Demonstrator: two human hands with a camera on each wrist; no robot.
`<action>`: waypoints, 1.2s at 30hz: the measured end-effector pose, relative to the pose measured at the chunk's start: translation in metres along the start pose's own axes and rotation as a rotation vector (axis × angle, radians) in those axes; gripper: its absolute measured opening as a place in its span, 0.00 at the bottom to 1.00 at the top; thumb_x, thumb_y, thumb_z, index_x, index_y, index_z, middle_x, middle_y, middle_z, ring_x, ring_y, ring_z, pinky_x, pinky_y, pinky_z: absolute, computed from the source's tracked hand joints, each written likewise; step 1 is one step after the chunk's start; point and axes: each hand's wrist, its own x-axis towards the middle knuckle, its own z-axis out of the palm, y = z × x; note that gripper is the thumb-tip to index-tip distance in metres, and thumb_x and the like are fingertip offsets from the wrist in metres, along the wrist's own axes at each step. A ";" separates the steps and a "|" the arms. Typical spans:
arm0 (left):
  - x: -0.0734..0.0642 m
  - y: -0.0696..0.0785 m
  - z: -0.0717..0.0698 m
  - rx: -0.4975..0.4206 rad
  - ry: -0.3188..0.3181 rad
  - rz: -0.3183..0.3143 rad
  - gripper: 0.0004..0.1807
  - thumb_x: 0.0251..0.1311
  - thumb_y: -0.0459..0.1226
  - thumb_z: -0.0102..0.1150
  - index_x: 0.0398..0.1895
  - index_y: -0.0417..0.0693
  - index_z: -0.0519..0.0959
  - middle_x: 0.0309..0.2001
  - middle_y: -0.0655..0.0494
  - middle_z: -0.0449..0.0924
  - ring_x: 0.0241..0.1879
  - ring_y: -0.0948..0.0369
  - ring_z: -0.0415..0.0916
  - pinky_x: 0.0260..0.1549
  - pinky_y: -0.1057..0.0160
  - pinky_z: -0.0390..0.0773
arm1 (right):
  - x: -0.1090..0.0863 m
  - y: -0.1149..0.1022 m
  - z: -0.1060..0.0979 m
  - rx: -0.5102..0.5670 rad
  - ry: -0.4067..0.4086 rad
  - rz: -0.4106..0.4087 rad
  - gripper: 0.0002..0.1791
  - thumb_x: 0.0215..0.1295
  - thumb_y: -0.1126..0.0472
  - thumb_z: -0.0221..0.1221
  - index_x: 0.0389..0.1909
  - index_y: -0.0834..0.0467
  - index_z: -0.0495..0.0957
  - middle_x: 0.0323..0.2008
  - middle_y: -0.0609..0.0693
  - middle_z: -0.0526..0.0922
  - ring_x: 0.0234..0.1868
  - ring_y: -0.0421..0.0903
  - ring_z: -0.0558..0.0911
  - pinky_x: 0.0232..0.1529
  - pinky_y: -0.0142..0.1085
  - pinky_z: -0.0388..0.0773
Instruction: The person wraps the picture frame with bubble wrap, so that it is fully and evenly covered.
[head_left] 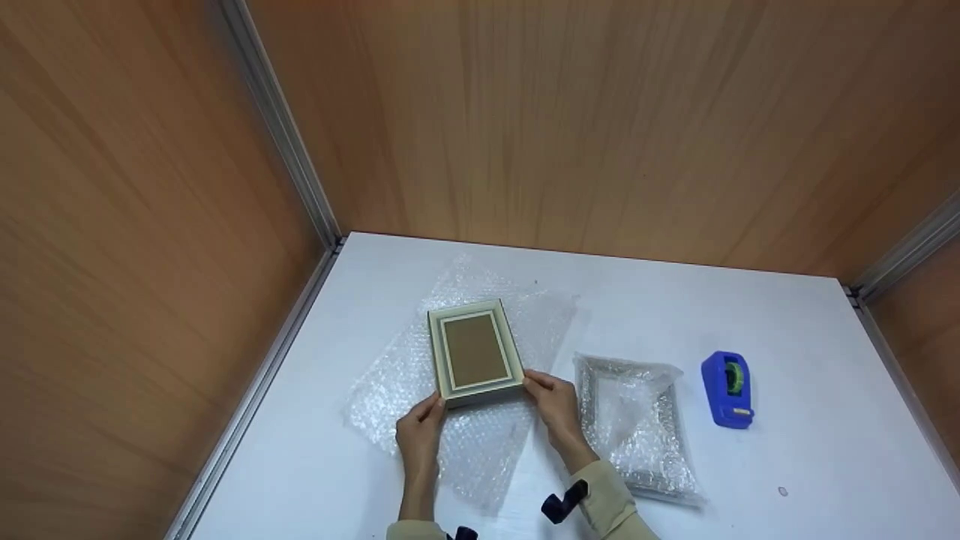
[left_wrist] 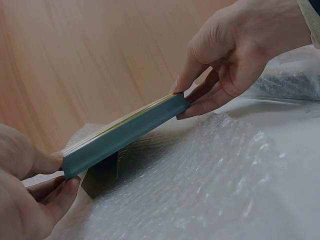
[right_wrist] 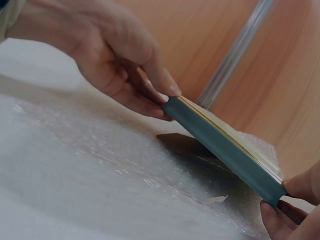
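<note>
Wood-grained walls (head_left: 570, 127) stand around a white table (head_left: 795, 322), and near its middle two hands grip a picture frame (head_left: 478, 349). With thumb above and fingers below, the left hand (head_left: 420, 435) pinches the near corner at 7 o'clock, and the right hand (head_left: 555, 409) pinches in the same way the one at 4 o'clock. Seen from the head, the frame's long axis points between 11 and 12 o'clock, its front turned upward and its near edge, of teal colour in both wrist views, raised over a sheet of bubble wrap (head_left: 386, 386). Inside the pale border lies a plain brown board (head_left: 480, 364). Below the frame appears a dark piece (left_wrist: 103, 175); most of it is hidden, so I cannot tell its full form. Whether the far edge touches the sheet is also hard to see. The left sleeve (head_left: 416, 531) is cut off at 6 o'clock by the border of the head view. At 4 o'clock from the frame lies a bubble-wrapped parcel (head_left: 637, 431); it contains something rectangular with a greyish rim, blurred by the plastic. Farther, at 3 o'clock, a blue tape dispenser (head_left: 727, 405) carries a green roll (head_left: 734, 378).
</note>
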 end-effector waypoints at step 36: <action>0.008 0.002 0.002 0.294 0.012 0.078 0.10 0.58 0.30 0.61 0.42 0.35 0.82 0.37 0.42 0.84 0.39 0.52 0.80 0.39 0.57 0.78 | -0.005 -0.005 0.005 -0.171 -0.126 0.001 0.19 0.66 0.63 0.54 0.55 0.67 0.76 0.51 0.61 0.82 0.53 0.54 0.80 0.55 0.45 0.77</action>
